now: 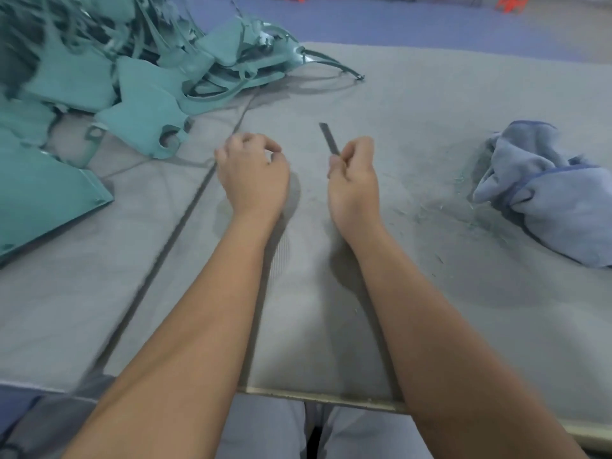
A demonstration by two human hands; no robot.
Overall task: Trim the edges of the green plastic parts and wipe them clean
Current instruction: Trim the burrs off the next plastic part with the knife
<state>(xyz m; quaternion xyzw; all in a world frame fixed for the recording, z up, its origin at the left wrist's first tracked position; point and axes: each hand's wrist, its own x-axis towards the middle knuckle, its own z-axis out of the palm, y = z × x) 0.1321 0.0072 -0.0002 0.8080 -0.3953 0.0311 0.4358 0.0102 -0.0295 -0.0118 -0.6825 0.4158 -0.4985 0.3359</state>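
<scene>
Nearest the camera, at the bottom edge, the person's lap in pale grey-blue trousers (265, 432) shows below the pale metal front rim of the grey felt-covered worktable (331, 326). Two bare forearms reach forward over this rim and across the felt. A dark narrow seam (172, 240) runs diagonally through the covering to the left of the left forearm, from the near edge up toward the far pile.

At the middle of the table the left hand (253, 173) hovers palm down with its fingers loosely curled, thumb and forefinger close together; it holds nothing that can be seen. Just to its right, and apart from it, the right hand (352, 175) has its fingers curled round the lower end of a thin flat grey metal blade (329, 138), which sticks up and away from the fist, tilted slightly left.

Right of the right hand, fine green plastic shavings (430, 210) lie scattered on the felt. Beyond them, near the right edge, sits a crumpled blue-grey cloth with darker blue trim (543, 190).

On the left side, a flat teal-green plastic panel (43, 200) lies at an angle, running off the picture. Behind it, a heap of teal-green moulded plastic parts (132, 67) with cut-out holes and thin trailing strips fills the far left corner, well apart from both hands. One long curved strip reaches right from the heap across the felt.

Past the far table edge lies a blue-purple floor (397, 21), with blurred orange-red objects (511, 3) at the top.
</scene>
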